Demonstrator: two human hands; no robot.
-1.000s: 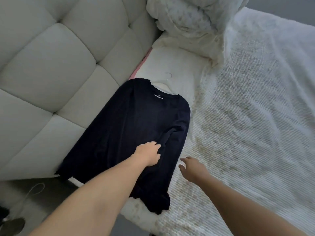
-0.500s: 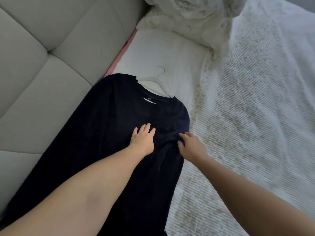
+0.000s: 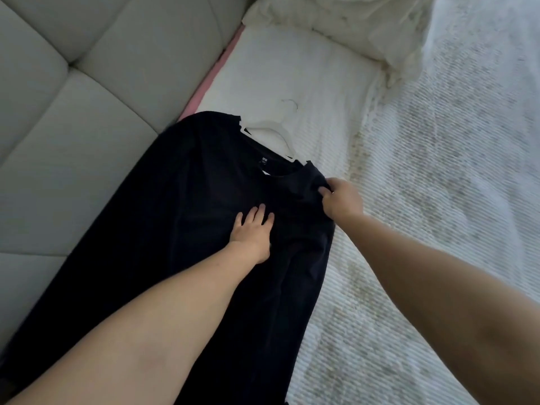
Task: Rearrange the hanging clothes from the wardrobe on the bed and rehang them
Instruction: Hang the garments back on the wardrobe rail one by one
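A dark navy long-sleeved top (image 3: 181,217) lies flat on the bed (image 3: 423,200), its neck pointing away from me. A white hanger (image 3: 274,133) sits inside the neck, with its hook and one arm showing on the white sheet. My left hand (image 3: 251,232) rests flat on the chest of the top, fingers spread. My right hand (image 3: 340,200) pinches the fabric at the top's right shoulder, just below the hanger's arm.
A padded grey headboard (image 3: 87,92) runs along the left, with a pink strip (image 3: 216,74) at its base. A crumpled white duvet (image 3: 350,27) is heaped at the far end. Textured white bedspread covers the right side.
My view has closed in on the top. My left hand went from gripping the fabric to lying flat on it. My right hand moved up to the right shoulder and took hold.
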